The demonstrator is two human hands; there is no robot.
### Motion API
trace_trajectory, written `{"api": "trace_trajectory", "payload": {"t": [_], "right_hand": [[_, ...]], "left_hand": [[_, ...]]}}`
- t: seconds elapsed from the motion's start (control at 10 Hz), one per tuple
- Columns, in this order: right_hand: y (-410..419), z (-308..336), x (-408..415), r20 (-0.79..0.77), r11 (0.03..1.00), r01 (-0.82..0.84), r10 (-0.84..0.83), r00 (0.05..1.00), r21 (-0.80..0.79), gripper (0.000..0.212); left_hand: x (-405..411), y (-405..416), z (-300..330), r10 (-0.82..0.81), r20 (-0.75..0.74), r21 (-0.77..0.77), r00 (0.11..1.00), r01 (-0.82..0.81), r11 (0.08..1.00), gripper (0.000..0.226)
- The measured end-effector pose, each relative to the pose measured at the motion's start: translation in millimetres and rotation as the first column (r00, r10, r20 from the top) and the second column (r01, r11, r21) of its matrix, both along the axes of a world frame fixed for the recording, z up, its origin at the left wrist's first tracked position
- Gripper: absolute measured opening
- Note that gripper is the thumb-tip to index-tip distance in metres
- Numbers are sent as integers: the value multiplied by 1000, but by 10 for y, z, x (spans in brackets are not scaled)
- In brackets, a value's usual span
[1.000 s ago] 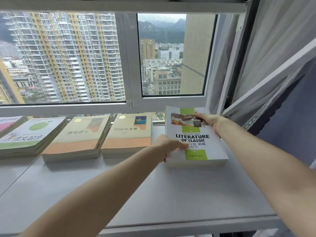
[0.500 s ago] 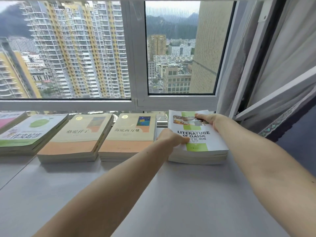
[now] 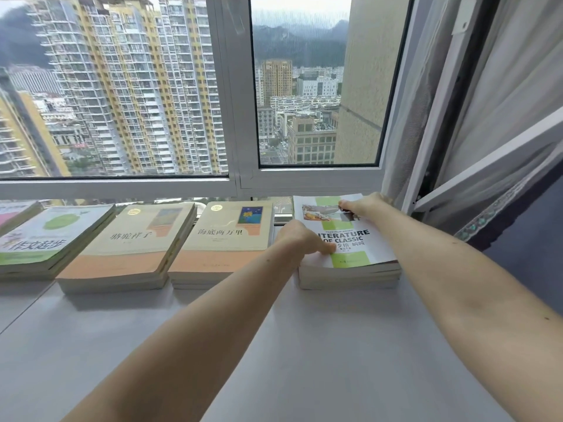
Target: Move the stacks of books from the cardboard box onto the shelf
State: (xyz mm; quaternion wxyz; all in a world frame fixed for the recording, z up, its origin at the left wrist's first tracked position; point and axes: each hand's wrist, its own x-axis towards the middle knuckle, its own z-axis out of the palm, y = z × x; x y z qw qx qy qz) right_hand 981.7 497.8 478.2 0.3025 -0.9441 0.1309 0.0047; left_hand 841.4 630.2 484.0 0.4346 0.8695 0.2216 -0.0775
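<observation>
A stack of white-and-green books (image 3: 350,271) titled "Literature of Classic" lies flat at the right end of the grey shelf (image 3: 304,345), under the window. My left hand (image 3: 301,239) grips the stack's left edge, thumb on the cover. At the far right corner, the fingers of my right hand (image 3: 365,205) curl over the top book. The cardboard box is out of view.
Along the shelf to the left lie two beige-and-orange book stacks (image 3: 225,239) (image 3: 131,248), a green-and-white stack (image 3: 45,236) and the edge of a pink book (image 3: 15,211). An open window sash (image 3: 487,166) and a curtain (image 3: 518,71) stand close on the right.
The white-and-green stack has slid back toward the window, in line with the other stacks. Both hands stayed on it and the view has moved closer.
</observation>
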Motion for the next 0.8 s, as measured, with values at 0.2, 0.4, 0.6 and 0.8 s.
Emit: {"api": "trace_trajectory", "payload": {"t": [0.2, 0.4, 0.6, 0.8], "right_hand": [[-71, -11, -65, -20, 997, -47, 46, 999, -62, 83], [-182, -37, -249, -14, 994, -100, 99, 995, -40, 78], [-259, -69, -499, 37, 995, -70, 73, 997, -72, 74], [-216, -11, -954, 216, 976, 141, -103, 971, -167, 91]], "left_hand": [[-26, -13, -55, -34, 75, 105, 997, 26, 994, 49], [-187, -57, -104, -16, 152, 87, 988, 3, 996, 40], [-472, -75, -147, -44, 189, -9, 981, 46, 999, 31], [-995, -38, -150, -131, 225, -41, 966, 144, 989, 50]]}}
